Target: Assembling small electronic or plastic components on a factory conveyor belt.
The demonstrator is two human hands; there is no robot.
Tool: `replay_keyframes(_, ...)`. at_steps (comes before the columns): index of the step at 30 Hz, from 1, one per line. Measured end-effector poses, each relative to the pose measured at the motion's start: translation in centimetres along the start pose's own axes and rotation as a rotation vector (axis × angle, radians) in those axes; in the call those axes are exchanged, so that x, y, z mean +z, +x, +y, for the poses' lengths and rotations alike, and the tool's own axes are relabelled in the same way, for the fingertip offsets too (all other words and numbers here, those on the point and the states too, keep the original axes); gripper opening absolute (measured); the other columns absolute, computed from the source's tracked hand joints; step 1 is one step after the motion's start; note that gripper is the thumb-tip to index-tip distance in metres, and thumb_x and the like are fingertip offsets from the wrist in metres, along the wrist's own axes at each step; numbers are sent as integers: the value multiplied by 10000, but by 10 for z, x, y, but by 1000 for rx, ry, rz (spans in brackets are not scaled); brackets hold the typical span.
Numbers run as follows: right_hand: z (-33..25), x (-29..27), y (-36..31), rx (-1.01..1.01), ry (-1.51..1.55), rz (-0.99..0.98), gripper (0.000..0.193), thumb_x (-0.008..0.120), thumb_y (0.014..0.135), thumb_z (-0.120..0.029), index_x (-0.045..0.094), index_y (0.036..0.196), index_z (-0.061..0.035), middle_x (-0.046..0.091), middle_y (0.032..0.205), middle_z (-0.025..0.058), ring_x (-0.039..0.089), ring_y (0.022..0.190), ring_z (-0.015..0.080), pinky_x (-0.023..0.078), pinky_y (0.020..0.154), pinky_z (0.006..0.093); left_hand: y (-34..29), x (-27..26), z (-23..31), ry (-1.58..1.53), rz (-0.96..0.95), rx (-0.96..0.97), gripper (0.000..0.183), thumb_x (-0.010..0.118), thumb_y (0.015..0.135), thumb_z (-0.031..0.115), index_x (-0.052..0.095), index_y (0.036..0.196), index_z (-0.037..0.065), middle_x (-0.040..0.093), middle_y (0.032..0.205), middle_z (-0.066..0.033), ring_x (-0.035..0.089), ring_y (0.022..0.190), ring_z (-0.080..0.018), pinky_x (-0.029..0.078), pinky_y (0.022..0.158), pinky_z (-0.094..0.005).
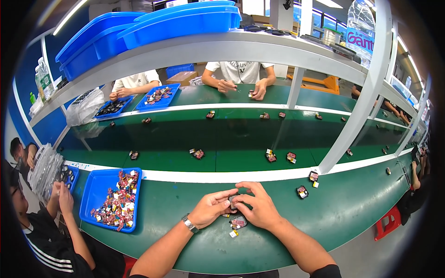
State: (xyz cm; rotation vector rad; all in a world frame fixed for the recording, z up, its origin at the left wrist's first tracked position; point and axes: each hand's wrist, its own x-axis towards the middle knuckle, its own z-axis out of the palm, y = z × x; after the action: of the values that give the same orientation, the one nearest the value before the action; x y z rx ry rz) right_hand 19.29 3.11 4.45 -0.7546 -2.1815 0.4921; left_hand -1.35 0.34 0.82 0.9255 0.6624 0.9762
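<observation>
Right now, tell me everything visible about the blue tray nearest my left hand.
The blue tray looks like plastic: roughly rectangular, shallow, with rounded corners and a raised rim. It sits flat, open side up, on the green worktop, left of your left hand, which does not touch it. Small reddish, white and yellow parts lie heaped inside, mostly toward its right side.

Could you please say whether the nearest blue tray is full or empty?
Partly full: small parts lie heaped in the blue tray, its upper left bare.

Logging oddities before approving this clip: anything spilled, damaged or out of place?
Nothing looks spilled or damaged. Mildly odd: beyond the right hand, one small assembly overlaps the white rail; its neighbour lies wholly on the bench.
</observation>
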Motion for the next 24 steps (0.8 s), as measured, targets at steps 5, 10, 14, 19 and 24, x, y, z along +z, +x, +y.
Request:
replay_keyframes(5,-3,-7,0,-12,49,-69,138,708,811,-108,685,946,-98,546,1275,85,504,1191,309,476,948,407,0,6,-3,-20,24,-12,452,558,987,164,446,1383,-24,619,1173,-103,601,1064,-164,519,912,-346)
replay_keyframes(10,-2,-10,-2,-13,129,-138,109,684,837,-124,682,941,-92,543,1281,94,490,1222,306,464,965,407,-2,11,-7,154,94,-10,381,545,991,149,503,1344,10,608,1223,-64,610,1033,-108,515,860,-251)
replay_keyframes(14,3,-8,-4,44,192,-136,100,683,839,-127,677,930,-86,548,1275,95,493,1218,304,467,959,406,-3,22,-5,363,175,105,320,527,997,141,544,1281,-4,665,1108,-71,629,958,-103,525,833,-253)
replay_keyframes(19,1,-5,-4,9,102,-76,99,688,821,-115,666,900,-58,575,1228,105,528,1171,297,472,944,405,-2,23,-11,402,225,135,304,501,1007,137,548,1267,-13,670,1088,-90,635,956,-120,532,837,-275)
replay_keyframes(24,-1,-1,-3,-73,-53,-24,113,701,789,-101,662,882,-51,582,1204,103,547,1141,292,472,919,406,-2,18,-8,235,174,70,322,468,1016,124,527,1300,-15,642,1161,-106,629,1017,-149,532,874,-296)
